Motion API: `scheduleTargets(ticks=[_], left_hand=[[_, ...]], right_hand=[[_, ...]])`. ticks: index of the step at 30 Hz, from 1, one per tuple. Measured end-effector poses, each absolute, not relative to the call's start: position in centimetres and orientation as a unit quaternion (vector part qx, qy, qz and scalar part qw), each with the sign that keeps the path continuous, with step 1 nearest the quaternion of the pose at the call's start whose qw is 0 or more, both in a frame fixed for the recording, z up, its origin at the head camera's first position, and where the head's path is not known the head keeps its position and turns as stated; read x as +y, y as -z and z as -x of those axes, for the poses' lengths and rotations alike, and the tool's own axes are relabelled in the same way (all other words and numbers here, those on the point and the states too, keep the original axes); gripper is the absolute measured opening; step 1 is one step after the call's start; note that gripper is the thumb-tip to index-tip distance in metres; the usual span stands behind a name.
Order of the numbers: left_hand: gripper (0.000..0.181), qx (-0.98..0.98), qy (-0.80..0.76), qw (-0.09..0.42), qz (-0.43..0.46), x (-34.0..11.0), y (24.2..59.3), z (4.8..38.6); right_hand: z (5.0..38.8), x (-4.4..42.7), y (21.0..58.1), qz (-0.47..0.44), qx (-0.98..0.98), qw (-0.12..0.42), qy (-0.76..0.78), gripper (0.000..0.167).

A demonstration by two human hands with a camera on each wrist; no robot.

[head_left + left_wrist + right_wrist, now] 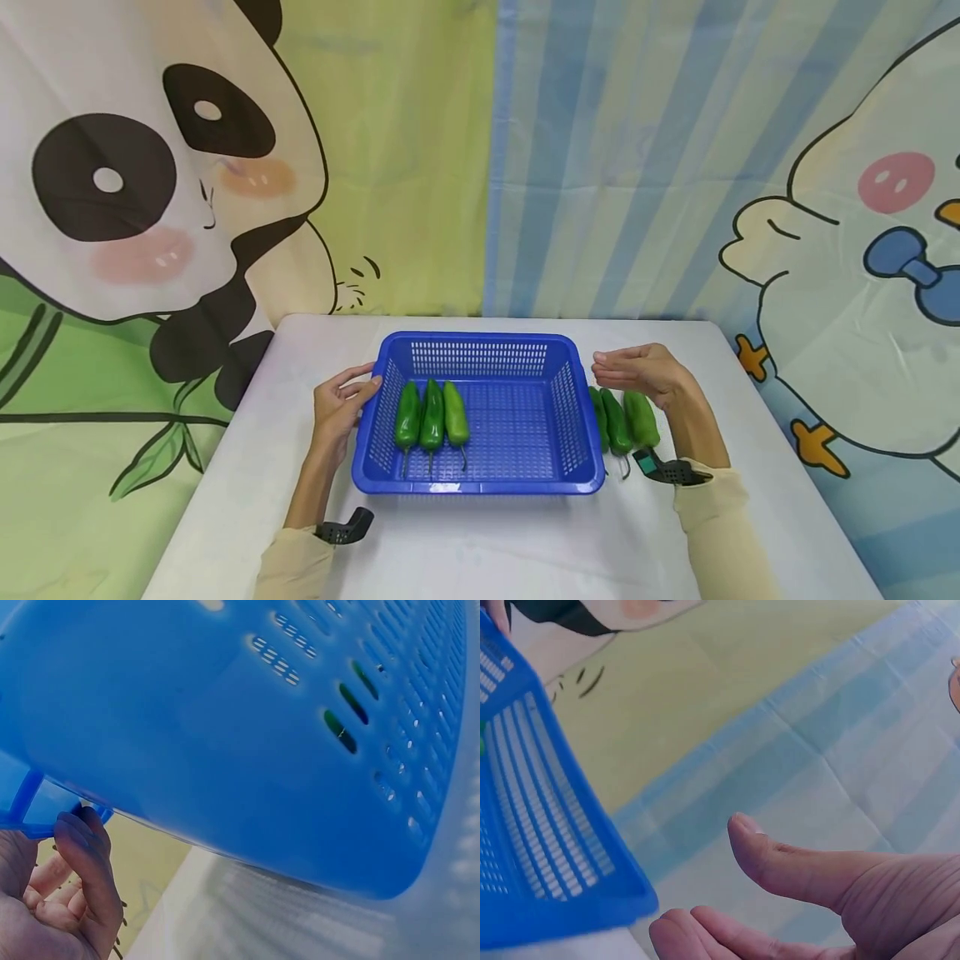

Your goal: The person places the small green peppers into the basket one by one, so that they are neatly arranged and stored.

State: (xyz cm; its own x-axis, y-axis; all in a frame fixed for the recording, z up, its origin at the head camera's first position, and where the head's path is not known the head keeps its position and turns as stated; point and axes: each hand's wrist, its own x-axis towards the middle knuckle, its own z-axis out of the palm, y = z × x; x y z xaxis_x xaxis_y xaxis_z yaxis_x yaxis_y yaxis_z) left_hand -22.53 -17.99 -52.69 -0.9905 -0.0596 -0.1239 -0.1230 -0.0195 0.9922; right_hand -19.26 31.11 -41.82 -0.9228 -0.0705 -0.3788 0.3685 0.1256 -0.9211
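A blue plastic basket (517, 417) with slotted walls is in the middle of the head view. Inside it, at the left, three green peppers (432, 417) lie side by side with their stems toward the person. My left hand (341, 407) grips the basket's left rim; the left wrist view shows its fingers (90, 851) at the rim's edge. Just off the right rim, my right hand (637, 371) is held with straight fingers and the thumb apart, holding nothing. Below it, outside the basket, are more green peppers (641, 419), partly hidden by basket and hand.
A white table (480, 550) lies under everything. Behind it hangs a cloth backdrop (412, 125) with a panda and a bird. Each wrist wears a black camera band (347, 527).
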Motion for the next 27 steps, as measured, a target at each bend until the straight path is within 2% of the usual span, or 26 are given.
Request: scheduleTargets(ticks=[8,21,27], left_hand=[[0.051,0.701,-0.710,0.025,0.068,-17.9,52.7,22.5],[0.051,0.701,-0.710,0.024,0.067,-17.9,52.6,22.5],[0.052,0.700,-0.711,0.022,0.066,-17.9,52.6,22.4]], right_hand=[[18.0,35.3,43.4,-0.166,0.720,0.155,0.656,0.082],[16.6,39.7,46.0,-0.241,0.719,0.141,0.636,0.082],[16.4,40.5,47.4,-0.281,0.718,0.130,0.623,0.070]])
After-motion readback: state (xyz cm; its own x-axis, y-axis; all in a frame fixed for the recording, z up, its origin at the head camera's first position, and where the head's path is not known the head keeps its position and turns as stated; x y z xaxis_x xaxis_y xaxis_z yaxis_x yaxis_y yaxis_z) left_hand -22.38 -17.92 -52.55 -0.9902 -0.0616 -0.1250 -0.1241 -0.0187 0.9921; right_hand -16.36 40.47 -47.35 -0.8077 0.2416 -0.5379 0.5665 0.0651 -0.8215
